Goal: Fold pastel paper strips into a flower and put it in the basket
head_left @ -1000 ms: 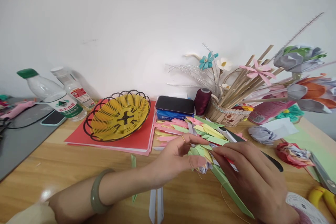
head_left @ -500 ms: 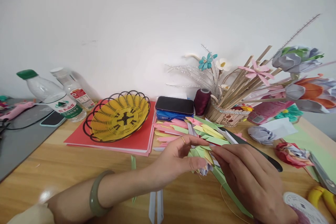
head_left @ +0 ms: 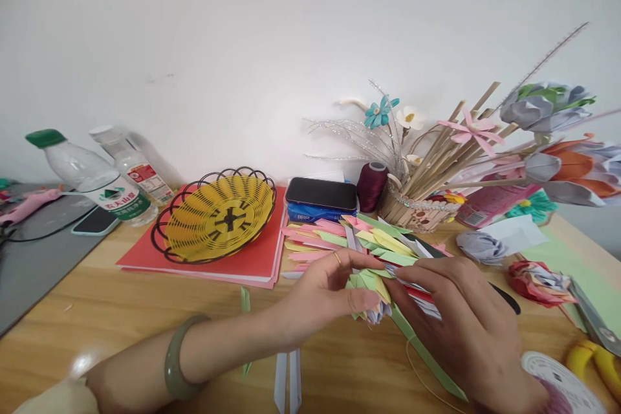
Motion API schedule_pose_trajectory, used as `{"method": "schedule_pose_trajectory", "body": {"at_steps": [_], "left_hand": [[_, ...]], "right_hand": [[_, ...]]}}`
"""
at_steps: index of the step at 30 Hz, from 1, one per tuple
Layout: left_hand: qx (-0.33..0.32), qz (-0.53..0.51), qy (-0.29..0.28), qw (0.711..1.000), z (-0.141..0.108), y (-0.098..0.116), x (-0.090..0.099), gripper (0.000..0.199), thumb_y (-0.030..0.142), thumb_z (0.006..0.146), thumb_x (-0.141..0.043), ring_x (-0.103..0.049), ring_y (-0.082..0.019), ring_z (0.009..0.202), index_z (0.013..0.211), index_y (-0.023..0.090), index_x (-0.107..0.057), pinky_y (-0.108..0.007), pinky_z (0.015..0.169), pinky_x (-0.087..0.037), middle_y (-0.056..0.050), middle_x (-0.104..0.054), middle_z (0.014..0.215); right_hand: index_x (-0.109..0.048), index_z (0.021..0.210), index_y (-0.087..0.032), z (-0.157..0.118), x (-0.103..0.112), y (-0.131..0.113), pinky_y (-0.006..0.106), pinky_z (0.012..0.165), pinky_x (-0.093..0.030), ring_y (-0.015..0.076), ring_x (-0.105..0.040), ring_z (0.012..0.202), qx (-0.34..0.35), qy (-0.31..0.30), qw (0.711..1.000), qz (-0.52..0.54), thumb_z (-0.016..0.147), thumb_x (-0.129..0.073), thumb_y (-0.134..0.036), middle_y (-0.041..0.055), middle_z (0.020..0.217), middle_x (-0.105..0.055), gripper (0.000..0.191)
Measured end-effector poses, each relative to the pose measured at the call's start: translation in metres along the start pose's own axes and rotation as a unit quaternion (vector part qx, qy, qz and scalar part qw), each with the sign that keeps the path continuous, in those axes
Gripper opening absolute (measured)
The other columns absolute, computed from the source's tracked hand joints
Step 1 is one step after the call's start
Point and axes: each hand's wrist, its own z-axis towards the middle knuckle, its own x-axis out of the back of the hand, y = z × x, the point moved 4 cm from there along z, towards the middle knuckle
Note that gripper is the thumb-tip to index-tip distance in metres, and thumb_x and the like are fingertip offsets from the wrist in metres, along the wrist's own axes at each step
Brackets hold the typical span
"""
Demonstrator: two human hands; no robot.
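Note:
Between the thumb and fingers of my left hand point(head_left: 334, 297) is a folded paper flower point(head_left: 363, 284) with green, yellow and pale lilac petals. My right hand point(head_left: 466, 317) is closed in a pinch at the flower's right side, on the tip of a green petal. Its curled fingers partly hide that tip. Just behind both hands lies a pile of folded paper strips point(head_left: 388, 242) in pink, yellow, green and white. A long green strip point(head_left: 427, 352) slants under my right hand, with a thin thread point(head_left: 417, 369) near it.
A yellow woven basket point(head_left: 194, 226) rests on red paper point(head_left: 140, 252). Bottles point(head_left: 116, 191) stand behind it at left. A phone point(head_left: 320, 194) lies on a blue pack. Sticks and paper flowers fill a holder point(head_left: 417, 210); scissors point(head_left: 594, 323) lie at right.
My right hand's fingers have bent more and shifted slightly at the petal tip, uncovering red and white strips beneath. My left hand keeps its hold on the flower. The view has shifted slightly.

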Motion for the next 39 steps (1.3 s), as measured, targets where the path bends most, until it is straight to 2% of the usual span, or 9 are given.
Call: {"method": "schedule_pose_trajectory", "body": {"at_steps": [11, 16, 21, 26, 30, 32, 36, 39], "left_hand": [[-0.011, 0.028, -0.007, 1.000, 0.000, 0.002, 0.000, 0.033, 0.022, 0.065, -0.069, -0.049, -0.013, 0.087, 0.097, 0.020, -0.058, -0.026, 0.076, -0.039, -0.002, -0.055, 0.096], [-0.001, 0.021, 0.007, 1.000, -0.001, 0.002, -0.001, 0.035, 0.023, 0.063, -0.070, -0.049, -0.013, 0.084, 0.096, 0.019, -0.058, -0.026, 0.075, -0.039, -0.003, -0.055, 0.094], [-0.002, 0.008, 0.006, 1.000, -0.003, 0.003, -0.002, 0.035, 0.023, 0.062, -0.071, -0.049, -0.015, 0.090, 0.095, 0.020, -0.060, -0.025, 0.075, -0.040, -0.003, -0.055, 0.098], [0.014, -0.020, 0.007, 1.000, -0.002, 0.000, -0.002, 0.036, 0.025, 0.061, -0.072, -0.051, -0.011, 0.075, 0.094, 0.018, -0.060, -0.023, 0.065, -0.043, -0.002, -0.057, 0.085], [0.026, -0.039, 0.002, 0.999, -0.003, 0.001, -0.003, 0.035, 0.026, 0.064, -0.070, -0.053, -0.010, 0.070, 0.096, 0.018, -0.060, -0.022, 0.058, -0.046, -0.002, -0.057, 0.083], [0.043, -0.054, 0.010, 0.998, -0.003, 0.001, -0.003, 0.034, 0.026, 0.064, -0.070, -0.054, -0.010, 0.071, 0.096, 0.018, -0.060, -0.023, 0.057, -0.048, -0.003, -0.056, 0.086], [0.068, -0.087, 0.016, 0.994, -0.003, 0.002, 0.000, 0.035, 0.031, 0.068, -0.066, -0.058, -0.013, 0.072, 0.099, 0.018, -0.058, -0.022, 0.054, -0.050, -0.005, -0.056, 0.085], [0.070, -0.090, 0.011, 0.993, -0.002, 0.002, 0.002, 0.033, 0.031, 0.071, -0.063, -0.059, -0.014, 0.072, 0.100, 0.018, -0.058, -0.021, 0.052, -0.050, -0.005, -0.057, 0.087]], "right_hand": [[-0.056, 0.086, -0.011, -0.003, -0.002, 0.000, 0.029, 0.061, -0.043, 0.0155, -0.052, 0.068, -0.005, -0.024, 1.000, -0.001, 0.074, -0.059, -0.005, 0.0065, 0.074, -0.060, 0.015], [-0.056, 0.092, -0.013, -0.007, -0.002, -0.001, 0.031, 0.061, -0.044, 0.0174, -0.054, 0.068, 0.015, -0.037, 0.999, -0.028, 0.076, -0.056, -0.007, 0.0076, 0.077, -0.062, 0.018], [-0.056, 0.097, -0.016, -0.011, 0.001, -0.002, 0.032, 0.062, -0.045, 0.0194, -0.057, 0.072, 0.046, -0.032, 0.997, -0.046, 0.080, -0.050, -0.011, 0.0084, 0.079, -0.063, 0.019], [-0.057, 0.099, -0.013, -0.011, 0.002, -0.002, 0.032, 0.059, -0.045, 0.0204, -0.058, 0.072, 0.068, -0.023, 0.996, -0.044, 0.079, -0.051, -0.009, 0.0099, 0.079, -0.064, 0.021], [-0.055, 0.099, -0.013, -0.005, 0.002, 0.000, 0.031, 0.061, -0.045, 0.0180, -0.056, 0.071, 0.020, 0.001, 1.000, -0.010, 0.074, -0.060, -0.008, 0.0084, 0.079, -0.062, 0.025], [-0.055, 0.099, -0.015, -0.001, 0.001, 0.002, 0.031, 0.062, -0.046, 0.0175, -0.056, 0.072, -0.025, -0.001, 0.999, 0.040, 0.077, -0.057, -0.010, 0.0074, 0.080, -0.060, 0.022], [-0.056, 0.095, -0.019, 0.002, -0.003, 0.012, 0.028, 0.061, -0.048, 0.0170, -0.058, 0.077, -0.154, -0.041, 0.972, 0.173, 0.084, -0.044, -0.012, 0.0063, 0.085, -0.059, 0.018], [-0.059, 0.092, -0.022, 0.002, -0.006, 0.016, 0.027, 0.060, -0.049, 0.0161, -0.059, 0.077, -0.202, -0.065, 0.955, 0.206, 0.084, -0.046, -0.017, 0.0043, 0.085, -0.061, 0.015]]}}
